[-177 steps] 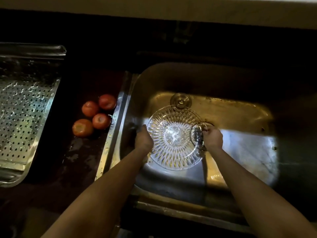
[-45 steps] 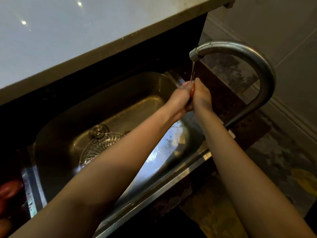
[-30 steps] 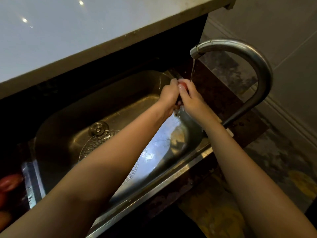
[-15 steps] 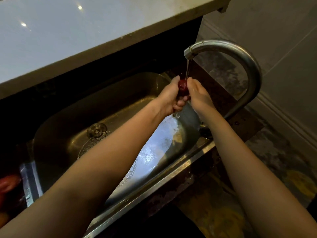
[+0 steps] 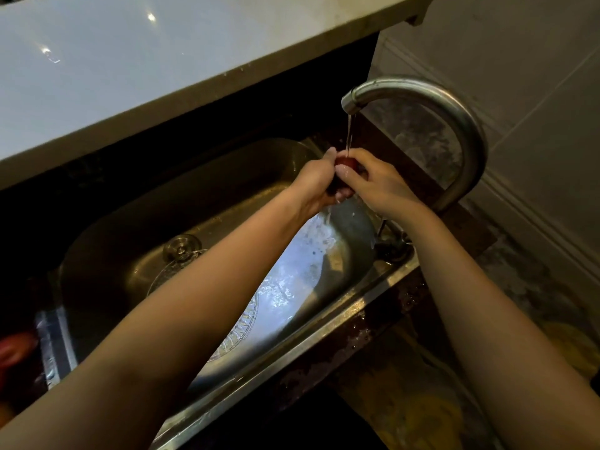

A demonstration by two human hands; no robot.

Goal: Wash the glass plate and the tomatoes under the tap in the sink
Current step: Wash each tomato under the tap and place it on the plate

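A red tomato [image 5: 346, 162] is cupped between my left hand [image 5: 316, 183] and my right hand [image 5: 373, 183], right under the curved steel tap [image 5: 454, 118]. A thin stream of water falls from the spout onto the tomato and my fingers. The cut-glass plate [image 5: 246, 319] lies flat on the bottom of the steel sink [image 5: 324, 326], mostly hidden by my left forearm. At the far left edge another tomato [image 5: 14, 350] rests on the dark counter.
A pale stone shelf [image 5: 146, 69] overhangs the back of the sink. The drain stopper [image 5: 181, 248] sits beside the plate. The tap base [image 5: 391, 246] stands at the sink's right corner. Tiled wall and stained counter lie to the right.
My hands have shifted slightly on the tomato under the stream, the right fingers now wrapping over its front. Several seconds ago both hands held the glass plate in the sink.
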